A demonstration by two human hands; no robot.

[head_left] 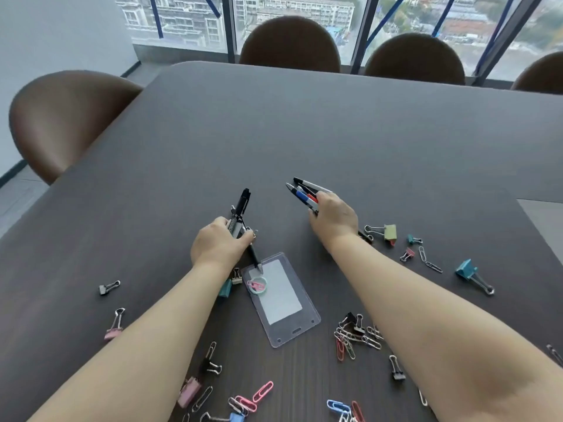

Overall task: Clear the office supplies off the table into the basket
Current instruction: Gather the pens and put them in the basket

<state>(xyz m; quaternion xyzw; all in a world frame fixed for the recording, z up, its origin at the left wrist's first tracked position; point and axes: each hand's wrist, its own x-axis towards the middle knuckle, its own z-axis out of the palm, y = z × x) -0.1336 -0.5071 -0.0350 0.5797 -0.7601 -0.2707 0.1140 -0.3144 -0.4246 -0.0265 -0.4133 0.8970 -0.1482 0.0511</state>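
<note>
My left hand (217, 243) is closed around a bundle of black pens (242, 208) just above the dark table (304, 132). My right hand (333, 219) grips several pens with blue, red and white barrels (304, 194), their tips pointing up and left. Between my forearms lies a clear badge holder (281, 300) with a small pink and teal clip (257, 284) on it. Binder clips and paper clips are scattered around: a green binder clip (388, 233), a teal one (467, 269), a pink one (114, 328), and a pile of paper clips (355, 336). No basket is in view.
Brown chairs stand along the far edge (289, 45) and at the left corner (61, 117). Windows run behind them. More clips lie along the near edge (243, 403). The far half of the table holds nothing.
</note>
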